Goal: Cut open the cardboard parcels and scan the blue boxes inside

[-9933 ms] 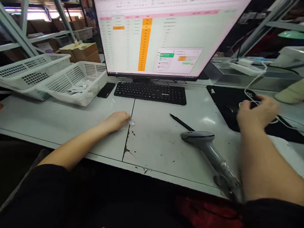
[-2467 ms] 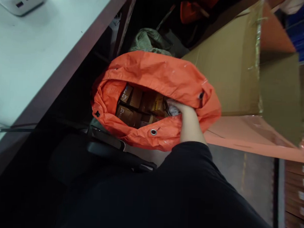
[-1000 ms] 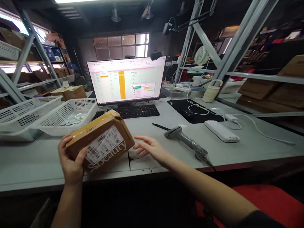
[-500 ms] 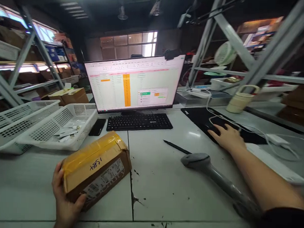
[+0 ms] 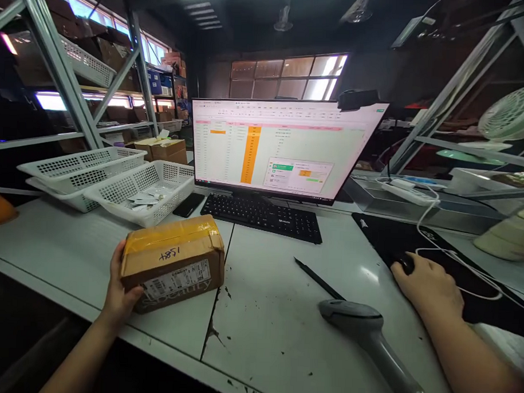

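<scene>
My left hand (image 5: 118, 288) grips the left end of a brown cardboard parcel (image 5: 174, 261) with yellow tape, a handwritten number on top and a shipping label on its front; it rests on the white desk (image 5: 279, 323). My right hand (image 5: 431, 285) lies curled over a black mouse (image 5: 404, 262) on a black mouse pad (image 5: 419, 248). A grey handheld barcode scanner (image 5: 369, 338) lies on the desk between my arms. A black pen (image 5: 317, 278) lies just beyond it.
A monitor (image 5: 281, 145) showing a spreadsheet stands behind a black keyboard (image 5: 263, 215). White mesh baskets (image 5: 116, 183) and a black phone (image 5: 188, 204) sit at the left. A white cable (image 5: 449, 249) crosses the pad. Metal shelving flanks the desk; a fan (image 5: 512, 116) is at the right.
The parcel, first lifted in my left hand, now rests on the desk. My right hand went from near the parcel to the mouse. The view has shifted right.
</scene>
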